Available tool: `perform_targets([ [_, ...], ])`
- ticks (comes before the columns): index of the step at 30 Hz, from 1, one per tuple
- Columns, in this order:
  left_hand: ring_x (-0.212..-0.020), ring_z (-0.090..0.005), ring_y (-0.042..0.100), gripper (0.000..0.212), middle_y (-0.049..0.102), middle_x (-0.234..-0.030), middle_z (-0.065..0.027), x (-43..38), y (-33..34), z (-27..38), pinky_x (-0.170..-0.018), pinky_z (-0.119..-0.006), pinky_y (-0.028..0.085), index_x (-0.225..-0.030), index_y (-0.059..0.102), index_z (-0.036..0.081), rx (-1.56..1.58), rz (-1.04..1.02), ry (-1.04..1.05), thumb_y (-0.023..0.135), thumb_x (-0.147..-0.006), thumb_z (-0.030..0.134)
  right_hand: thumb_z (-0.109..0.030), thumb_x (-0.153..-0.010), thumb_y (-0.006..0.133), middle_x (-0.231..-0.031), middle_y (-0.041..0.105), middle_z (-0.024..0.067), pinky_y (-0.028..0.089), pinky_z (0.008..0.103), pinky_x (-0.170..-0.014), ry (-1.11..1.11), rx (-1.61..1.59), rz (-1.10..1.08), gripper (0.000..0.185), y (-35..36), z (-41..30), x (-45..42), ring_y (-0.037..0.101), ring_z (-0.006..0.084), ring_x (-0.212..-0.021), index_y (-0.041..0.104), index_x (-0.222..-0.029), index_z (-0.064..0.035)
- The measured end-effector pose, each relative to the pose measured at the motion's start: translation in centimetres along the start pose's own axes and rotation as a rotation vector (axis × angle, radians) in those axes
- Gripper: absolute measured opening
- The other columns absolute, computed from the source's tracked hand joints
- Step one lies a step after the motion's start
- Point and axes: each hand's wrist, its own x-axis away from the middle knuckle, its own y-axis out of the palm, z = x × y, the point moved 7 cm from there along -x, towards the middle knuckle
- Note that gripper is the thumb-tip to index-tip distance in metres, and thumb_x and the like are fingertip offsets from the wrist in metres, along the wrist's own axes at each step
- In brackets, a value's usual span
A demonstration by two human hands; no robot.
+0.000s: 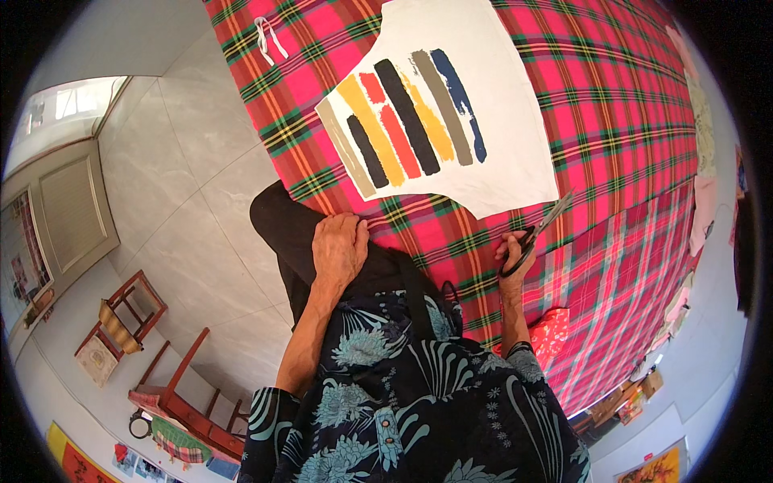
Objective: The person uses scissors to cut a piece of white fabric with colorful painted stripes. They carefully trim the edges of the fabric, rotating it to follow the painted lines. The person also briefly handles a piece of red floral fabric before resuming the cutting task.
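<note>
A white fabric piece [507, 121] with painted stripes in several colours lies flat on a red plaid cloth [610, 102]. My right hand [518, 256] holds a pair of scissors [545, 226] by its black handles, blades pointing up and right, their tips beside the fabric's lower right corner. My left hand [340, 247] rests back up on the edge of the plaid cloth and my dark-trousered leg, below the white fabric. Whether its fingers grip anything is hidden. A thin white strip or cord [266, 42] lies looped on the plaid at the upper left.
A red cloth with a light pattern [551, 335] lies right of my right forearm. Tiled floor [199, 151] shows at the left, with a wooden chair [136, 311], a red wooden table [199, 431] and a panelled door [72, 199].
</note>
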Motion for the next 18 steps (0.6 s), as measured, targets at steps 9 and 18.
perform_targets([
  [9, -0.076, -0.0352, 0.061, 0.014, 0.062, -0.075, -0.016, -0.2, -0.2, -0.1, -0.076, -0.043, 0.047, -0.077, 0.063, 0.0, 0.059, 0.024, -0.022, 0.063, -0.083, 0.013, -0.009, -0.093, 0.057, -0.079, 0.06, 0.008, 0.046, 0.0258, -0.046, -0.038, 0.047, 0.043, 0.01, 0.2, -0.2, 0.0, 0.052, 0.0109, -0.053, 0.05, -0.095, -0.0027],
  [18, -0.076, -0.0344, 0.061, 0.01, 0.061, -0.073, -0.0157, 0.8, -0.2, -0.4, -0.077, -0.043, 0.046, -0.076, 0.062, 0.001, 0.072, 0.081, 0.051, 0.062, -0.08, 0.01, -0.007, -0.092, 0.056, -0.074, 0.057, 0.0064, 0.044, 0.0258, -0.044, -0.079, 0.012, 0.029, 0.009, 0.7, -0.8, -0.1, 0.051, 0.0108, -0.05, 0.048, -0.093, -0.0031],
])
